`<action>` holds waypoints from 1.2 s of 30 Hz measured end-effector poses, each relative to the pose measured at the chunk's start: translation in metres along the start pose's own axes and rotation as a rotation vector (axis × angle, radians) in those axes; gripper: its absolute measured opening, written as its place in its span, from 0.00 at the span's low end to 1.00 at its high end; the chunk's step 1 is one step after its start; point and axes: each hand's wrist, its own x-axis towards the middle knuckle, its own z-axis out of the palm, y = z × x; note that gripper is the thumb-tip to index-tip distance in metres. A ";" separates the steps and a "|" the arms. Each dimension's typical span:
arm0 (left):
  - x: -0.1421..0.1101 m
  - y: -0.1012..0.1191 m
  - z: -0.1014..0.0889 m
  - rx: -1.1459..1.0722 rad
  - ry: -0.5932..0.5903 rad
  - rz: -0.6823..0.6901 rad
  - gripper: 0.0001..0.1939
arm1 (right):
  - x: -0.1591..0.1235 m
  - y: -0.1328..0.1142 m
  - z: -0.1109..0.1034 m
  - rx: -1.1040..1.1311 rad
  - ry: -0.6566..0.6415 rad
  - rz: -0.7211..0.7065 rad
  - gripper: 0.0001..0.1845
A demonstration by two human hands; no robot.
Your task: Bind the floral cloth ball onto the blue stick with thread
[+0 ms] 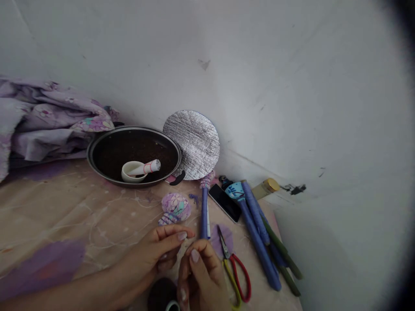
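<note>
My left hand [152, 255] is half curled, its fingers bent toward my right hand [201, 276], whose fingers draw together near the tips. If they are pinching anything, it is hidden, so I cannot tell whether either hand is grasping or simply hanging loose. Just ahead of my fingers, a blue-wrapped stem [204, 218] topped with floral fabric lies on the beige sheet [65, 207], with a bunched floral fabric piece [175, 207] just to its left. A dark spool [161, 296] sits below my hands at the bottom edge. So far, 2 long blue-wrapped rods [259, 246] lie to the right, while 2 green stems [287, 263] beside them show no blue wrapping along their visible lengths. Red-and-yellow-handled scissors [236, 276] rest across a purple fabric circle [222, 239]. Farther off are a black pan [134, 147] and a round foil disc [196, 144].
</note>
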 end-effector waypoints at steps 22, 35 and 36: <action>-0.003 -0.003 0.002 -0.010 0.045 -0.031 0.26 | 0.000 -0.002 0.008 -0.026 0.075 0.004 0.38; -0.001 -0.009 -0.002 -0.018 0.034 -0.014 0.26 | 0.000 -0.001 0.010 0.017 0.079 0.024 0.38; -0.003 -0.007 0.000 -0.016 0.043 -0.015 0.25 | 0.000 -0.002 0.010 0.019 0.081 0.023 0.38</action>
